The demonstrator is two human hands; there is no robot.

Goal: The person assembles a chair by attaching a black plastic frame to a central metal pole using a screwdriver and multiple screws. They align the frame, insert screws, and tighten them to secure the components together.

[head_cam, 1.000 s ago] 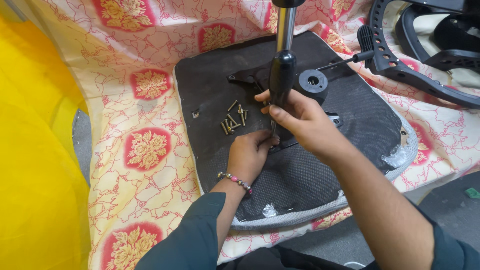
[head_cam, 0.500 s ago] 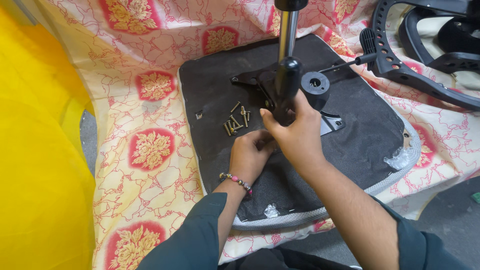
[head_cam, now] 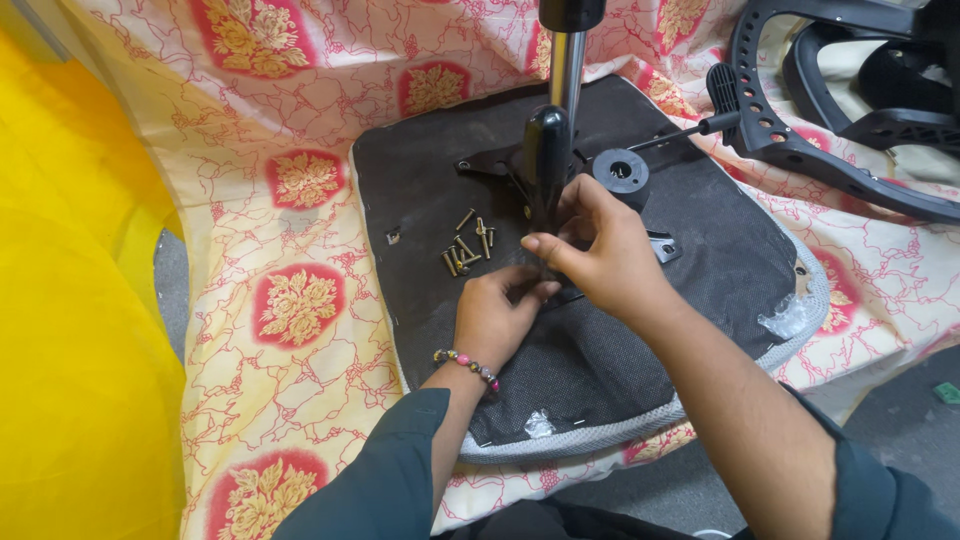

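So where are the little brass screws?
In the head view, the little brass screws lie loose on the upturned black chair seat, just left of the black gas-lift column, above the left hand.

Both arms came up from the near edge, and each wore a dark green sleeve pushed back from the wrist. The left hand (head_cam: 493,318) lay palm down, with its fingers bent and pointing to the far right. A bead bracelet (head_cam: 466,362) went round its wrist. The right hand (head_cam: 603,252) sat just past it, a little farther off. Its fingers curled and its fingertips (head_cam: 535,243) pinched close together, pointing left. The two hands touched.
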